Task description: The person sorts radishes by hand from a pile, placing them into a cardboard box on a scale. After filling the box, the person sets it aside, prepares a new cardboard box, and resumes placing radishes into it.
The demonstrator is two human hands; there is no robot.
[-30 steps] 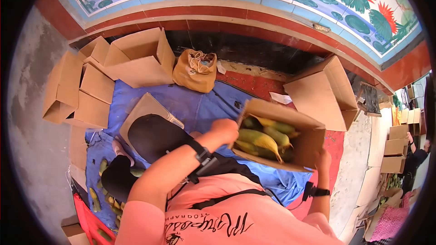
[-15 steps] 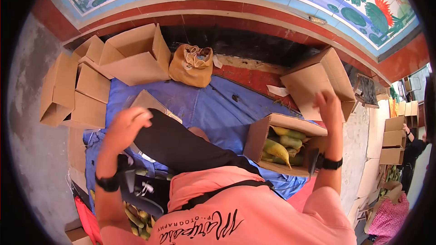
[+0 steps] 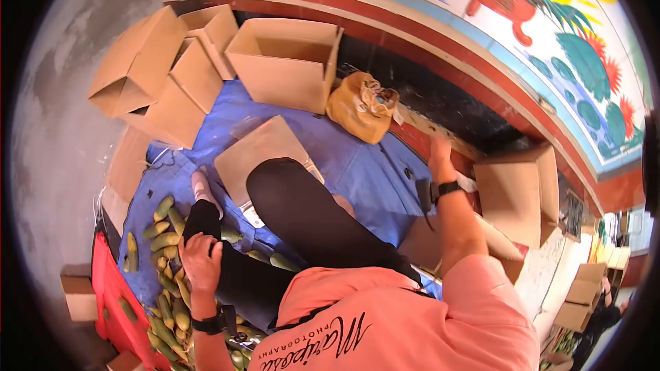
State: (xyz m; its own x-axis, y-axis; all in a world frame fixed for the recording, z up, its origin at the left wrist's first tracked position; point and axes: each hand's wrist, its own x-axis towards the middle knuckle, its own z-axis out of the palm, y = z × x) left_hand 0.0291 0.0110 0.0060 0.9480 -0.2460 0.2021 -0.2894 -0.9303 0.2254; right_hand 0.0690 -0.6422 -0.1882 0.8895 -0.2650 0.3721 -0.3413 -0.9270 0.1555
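My left hand (image 3: 200,261) is at my trouser leg (image 3: 237,268), fingers loosely bent and apart, holding nothing I can see. Close by on its left lies a pile of green-yellow radishes (image 3: 165,240). Out to the right, my right hand (image 3: 441,154) is raised with its fingers stretched out and nothing visible in it. It appears between the tan drawstring bag (image 3: 361,110) and an upright cardboard box (image 3: 509,192). Below my right forearm stands a low cardboard box (image 3: 421,244), whose contents are hidden from this angle.
Several cardboard boxes (image 3: 282,62) stand at the back left. A flat cardboard piece (image 3: 265,144) lies on the blue sheet (image 3: 364,172) by my knee. Red fabric (image 3: 120,288) is at the lower left. Another person (image 3: 598,323) is at the far right.
The view has swung, bringing the radish pile on the left into sight. My left hand has dropped from above my knee to my leg. The low box's radishes are now out of sight.
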